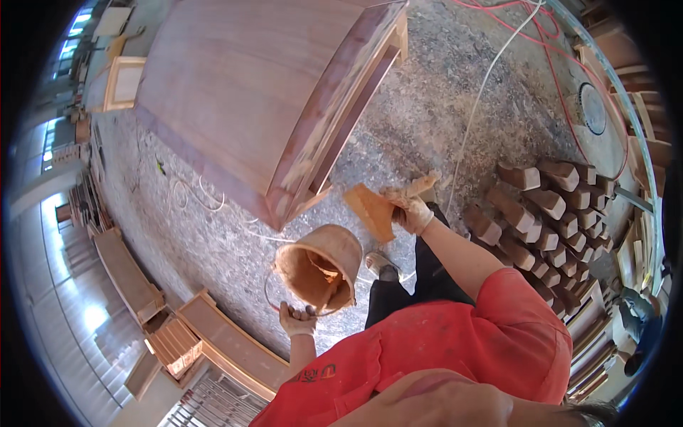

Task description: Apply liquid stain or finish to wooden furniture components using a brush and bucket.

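Observation:
My left hand (297, 320), in a dirty pale glove, is closed on the wire handle of a bucket (338, 245) coated in tan-orange residue. The bucket is tilted, its mouth facing me. Inside lie orange-brown matter and a stick-like piece (329, 292). My right hand (411, 213), also gloved and smeared, grips a flat, flared orange-brown scraper-like piece (371, 212). A short, caked tan piece (423, 183) juts out past the fingers on the other side; whether both are one tool I cannot tell. Beyond the bucket stands a large brown wooden panelled piece (235, 78).
Several stacked brown wooden blocks (548, 213) stand at my right. A pale cable (473, 114) and red hoses (562, 107) run over the stained floor (420, 114). Long wooden frames (228, 338) lie at lower left. A round lid-like disc (592, 108) rests far right.

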`<state>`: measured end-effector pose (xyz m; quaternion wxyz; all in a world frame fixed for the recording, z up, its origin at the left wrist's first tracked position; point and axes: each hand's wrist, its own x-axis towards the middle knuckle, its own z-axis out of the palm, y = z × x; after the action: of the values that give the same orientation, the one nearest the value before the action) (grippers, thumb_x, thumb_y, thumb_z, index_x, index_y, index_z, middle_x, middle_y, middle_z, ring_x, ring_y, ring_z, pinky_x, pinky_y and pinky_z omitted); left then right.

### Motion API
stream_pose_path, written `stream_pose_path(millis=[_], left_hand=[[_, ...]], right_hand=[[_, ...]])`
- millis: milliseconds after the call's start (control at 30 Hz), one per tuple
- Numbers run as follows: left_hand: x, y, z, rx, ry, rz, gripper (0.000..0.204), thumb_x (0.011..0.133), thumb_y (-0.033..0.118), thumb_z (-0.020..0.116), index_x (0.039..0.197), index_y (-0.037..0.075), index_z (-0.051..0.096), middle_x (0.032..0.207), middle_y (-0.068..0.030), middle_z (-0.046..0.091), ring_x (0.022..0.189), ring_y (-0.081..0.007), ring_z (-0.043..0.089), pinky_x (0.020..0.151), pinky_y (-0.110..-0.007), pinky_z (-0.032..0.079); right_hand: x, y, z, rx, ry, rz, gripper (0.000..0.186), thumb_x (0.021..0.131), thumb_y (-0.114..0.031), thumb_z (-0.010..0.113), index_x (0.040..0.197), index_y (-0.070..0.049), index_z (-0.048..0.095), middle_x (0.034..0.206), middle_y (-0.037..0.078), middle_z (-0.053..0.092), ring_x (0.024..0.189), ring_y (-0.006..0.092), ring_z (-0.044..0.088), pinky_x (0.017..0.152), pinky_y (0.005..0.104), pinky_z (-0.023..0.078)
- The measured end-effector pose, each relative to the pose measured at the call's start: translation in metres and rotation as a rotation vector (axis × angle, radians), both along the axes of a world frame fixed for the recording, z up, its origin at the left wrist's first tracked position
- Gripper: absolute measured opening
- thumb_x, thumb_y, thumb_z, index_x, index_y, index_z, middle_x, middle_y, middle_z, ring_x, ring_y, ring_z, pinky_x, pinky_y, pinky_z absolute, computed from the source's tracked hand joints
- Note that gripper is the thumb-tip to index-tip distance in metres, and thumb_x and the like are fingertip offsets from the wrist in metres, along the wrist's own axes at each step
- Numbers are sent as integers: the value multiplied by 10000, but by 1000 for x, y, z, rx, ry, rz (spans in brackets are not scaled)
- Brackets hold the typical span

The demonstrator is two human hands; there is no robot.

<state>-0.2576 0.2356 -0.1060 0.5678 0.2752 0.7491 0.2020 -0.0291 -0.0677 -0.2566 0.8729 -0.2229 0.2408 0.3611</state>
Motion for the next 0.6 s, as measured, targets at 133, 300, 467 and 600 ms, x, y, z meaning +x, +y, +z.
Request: stream_pose_path(millis=[133, 300, 467, 600], left_hand=[[24, -4, -47, 2, 166, 109, 330, 862, 290, 564, 579, 212, 415, 415, 84, 309, 326, -97, 254, 567, -338, 456], [31, 12, -100, -62, 203, 262, 304, 847, 222, 485, 555, 219, 403, 407, 83, 303, 331, -93, 267, 617, -358, 483], [14, 37, -134, -59, 241, 288, 279, 806, 167, 425, 534, 224, 392, 400, 87, 298, 338, -91, 278, 658, -367, 491], [-21, 60, -148, 26, 271, 307, 267, 791, 150, 396, 534, 224, 395, 395, 93, 291, 339, -91, 294, 684, -375, 493]], right_hand=[[110, -20, -39, -164, -91, -78, 335, 808, -107, 705, 1127, -41, 625, 1031, 63, 652, 833, 167, 630, 661, 257, 514], [250, -40, -78, -155, -330, -319, 267, 791, -117, 717, 1038, -42, 648, 882, 29, 632, 763, 137, 586, 670, 234, 477], [383, -70, -146, -328, -597, -589, 267, 797, -137, 681, 1038, -25, 648, 923, 77, 640, 777, 164, 591, 612, 246, 493], [449, -94, -166, -349, -554, -525, 439, 799, -233, 702, 1136, 27, 595, 1100, 185, 611, 836, 209, 617, 654, 275, 530]])
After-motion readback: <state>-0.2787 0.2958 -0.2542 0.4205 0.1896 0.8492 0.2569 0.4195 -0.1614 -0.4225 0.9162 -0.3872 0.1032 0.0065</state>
